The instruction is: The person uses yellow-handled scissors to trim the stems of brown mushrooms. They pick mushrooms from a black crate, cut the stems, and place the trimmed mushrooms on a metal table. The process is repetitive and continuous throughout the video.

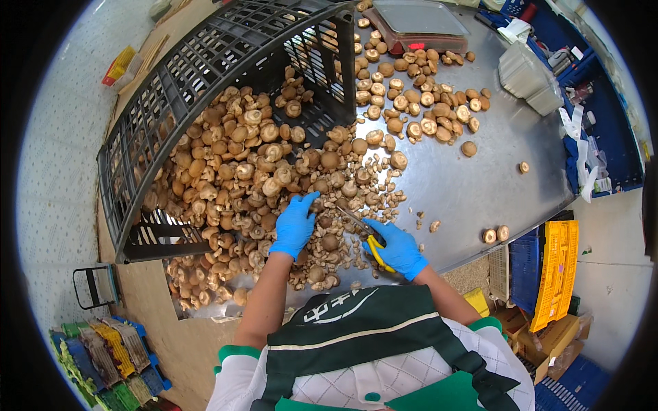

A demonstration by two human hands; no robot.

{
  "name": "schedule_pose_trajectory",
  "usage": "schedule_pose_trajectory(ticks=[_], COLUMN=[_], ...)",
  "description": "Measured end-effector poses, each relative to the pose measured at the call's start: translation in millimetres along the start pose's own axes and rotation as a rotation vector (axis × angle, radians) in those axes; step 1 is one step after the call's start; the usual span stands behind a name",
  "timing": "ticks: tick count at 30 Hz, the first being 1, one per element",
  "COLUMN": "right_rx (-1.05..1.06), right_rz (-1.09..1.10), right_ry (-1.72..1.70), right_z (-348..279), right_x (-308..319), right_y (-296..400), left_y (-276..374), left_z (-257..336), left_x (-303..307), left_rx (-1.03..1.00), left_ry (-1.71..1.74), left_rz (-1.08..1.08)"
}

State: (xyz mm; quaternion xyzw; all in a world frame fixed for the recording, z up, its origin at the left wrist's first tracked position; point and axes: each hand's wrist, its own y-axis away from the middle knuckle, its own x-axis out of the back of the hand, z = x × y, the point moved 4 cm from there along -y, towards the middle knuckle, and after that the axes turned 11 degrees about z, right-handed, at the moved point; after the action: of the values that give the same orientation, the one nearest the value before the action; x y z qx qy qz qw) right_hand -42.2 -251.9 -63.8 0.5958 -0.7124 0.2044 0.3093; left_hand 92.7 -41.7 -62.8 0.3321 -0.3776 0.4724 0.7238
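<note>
My left hand [295, 226], in a blue glove, rests among brown mushrooms at the pile's right side. Its thumb and forefinger are spread, and whether a mushroom lies under the fingers I cannot tell. Yellow-handled scissors [378, 253] are gripped in my right hand [395, 247], gloved too, with the blades pointing up and left over small cut stems [354, 249]. A large heap of mushrooms [221, 174] spills out of a black plastic crate [175, 103] tipped on its side. Further back, more mushrooms [437, 110], several with pale undersides up, lie loose on the metal table [493, 185].
A weighing scale [419, 18] stands at the table's back. Clear plastic trays [529, 77] are stacked at the right, beside a blue bin [611, 123] with assorted items. Below the table's right edge are a yellow crate [555, 272] and cardboard boxes [550, 339]. Stacked crates [108, 354] stand lower left.
</note>
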Motion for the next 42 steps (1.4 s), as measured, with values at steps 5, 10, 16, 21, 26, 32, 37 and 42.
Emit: schedule_pose_trajectory(ticks=[5,10,16,21,26,32,37,42], right_rx=[0.087,0.185,0.218,0.233,0.229,0.041,0.249,0.300], right_rz=[0.008,0.006,0.002,0.004,-0.047,0.019,0.054,0.060], right_ry=[0.021,0.080,0.107,0.106,0.077,-0.088,0.051,0.191], right_z=[-10,-21,-27,-30,-26,-13,-48,-65], right_x=[1,1,2,2,-8,-22,-13,-30], right_y=[3,1,-2,-3,-6,-12,-41,-80], left_y=[1,18,25,28,33,34,44,52], left_z=[-11,11,8,13,18,-8,-15,-20], left_x=[-7,5,6,8,8,-5,6,23], left_rx=[-0.037,0.131,0.040,0.047,0.007,0.360,0.454,0.459], left_ry=[0.209,0.470,0.313,0.220,0.275,0.886,1.483,1.717], left_rz=[0.110,0.075,0.187,0.159,0.171,0.051,-0.040,0.009])
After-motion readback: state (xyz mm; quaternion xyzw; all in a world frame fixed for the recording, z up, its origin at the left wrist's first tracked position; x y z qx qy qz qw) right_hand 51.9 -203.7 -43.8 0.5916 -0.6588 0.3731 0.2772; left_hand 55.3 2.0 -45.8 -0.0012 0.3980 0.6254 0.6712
